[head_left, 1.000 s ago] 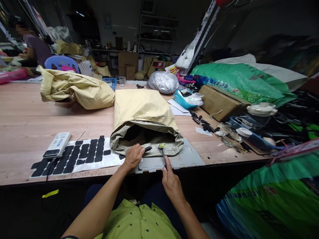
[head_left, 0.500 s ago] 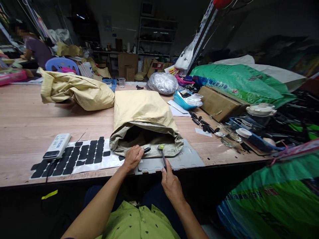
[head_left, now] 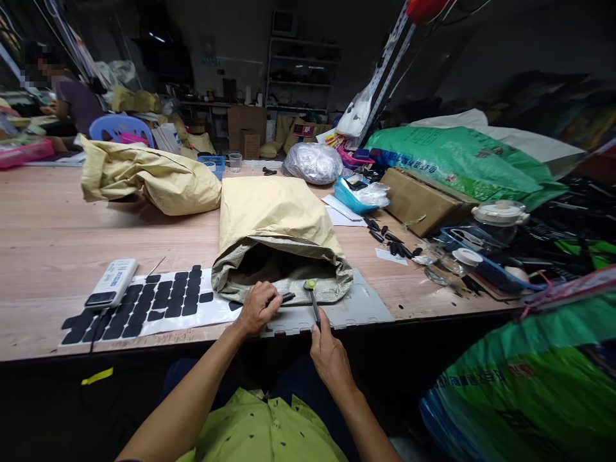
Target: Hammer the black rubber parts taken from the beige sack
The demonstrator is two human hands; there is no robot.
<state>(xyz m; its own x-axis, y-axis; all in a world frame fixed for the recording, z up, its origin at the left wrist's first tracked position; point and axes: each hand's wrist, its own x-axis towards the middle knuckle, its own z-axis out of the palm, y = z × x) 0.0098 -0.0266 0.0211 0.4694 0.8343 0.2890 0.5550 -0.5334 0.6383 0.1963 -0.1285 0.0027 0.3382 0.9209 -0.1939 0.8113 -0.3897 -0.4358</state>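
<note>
My left hand point(head_left: 258, 309) is closed on a small, slim black piece point(head_left: 287, 298), whose end sticks out past the fingertips to the right. My right hand point(head_left: 332, 354) grips the dark handle of a slender tool point(head_left: 315, 307) with a metallic shaft. At the tool's far end is a round yellow-green piece point(head_left: 310, 283); its exact kind is unclear. Both hands are at the table's front edge, before the open mouth of a tan sack point(head_left: 274, 205) lying flat. The sack's grey lining is folded outward, and its inside is dark.
A white electronic device point(head_left: 111, 282) rests by a sheet of black stickers point(head_left: 180, 295) on the left. Another tan sack point(head_left: 158, 183) lies behind. On the right are loose black pieces point(head_left: 397, 246), a cardboard box point(head_left: 426, 202) and a lidded jar point(head_left: 500, 218). A co-worker point(head_left: 72, 96) sits far left.
The black piece in my left hand has turned from slanting upward to nearly level, and the left fingers have shifted around it. My right hand and the tool stay almost in place.
</note>
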